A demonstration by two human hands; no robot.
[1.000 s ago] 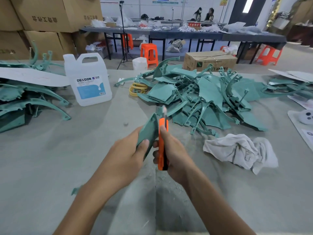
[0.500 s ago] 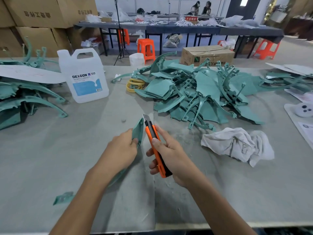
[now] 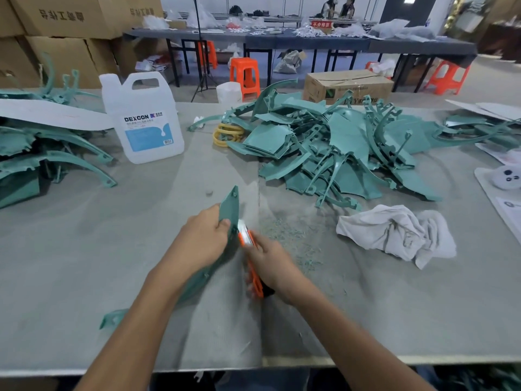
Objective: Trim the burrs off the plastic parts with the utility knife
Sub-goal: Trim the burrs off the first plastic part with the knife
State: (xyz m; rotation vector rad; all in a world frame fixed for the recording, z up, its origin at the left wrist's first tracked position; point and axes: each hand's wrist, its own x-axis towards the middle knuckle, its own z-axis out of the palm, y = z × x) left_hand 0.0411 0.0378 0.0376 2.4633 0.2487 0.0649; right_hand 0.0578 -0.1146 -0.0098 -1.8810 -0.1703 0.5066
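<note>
My left hand [image 3: 201, 238] grips a long curved teal plastic part [image 3: 230, 206] near its pointed upper end; the rest of the part runs down under my forearm to the table's near left. My right hand [image 3: 272, 266] holds the orange utility knife [image 3: 249, 249], its tip against the part's right edge just below my left thumb. The knife is blurred. A large heap of teal parts [image 3: 338, 148] lies at the back right of the table, and another pile of teal parts [image 3: 42, 153] lies at the far left.
A white DEXCON jug [image 3: 143, 122] stands behind my left hand. A crumpled white rag [image 3: 394, 232] lies to the right, with fine plastic shavings [image 3: 293, 238] beside the knife. Yellow coiled bands [image 3: 225, 134] sit by the heap. The table's front edge [image 3: 366, 359] is close.
The knife has slid down along the part's right edge toward me. More of the part's pointed tip now shows above my left hand. The view has tilted down.
</note>
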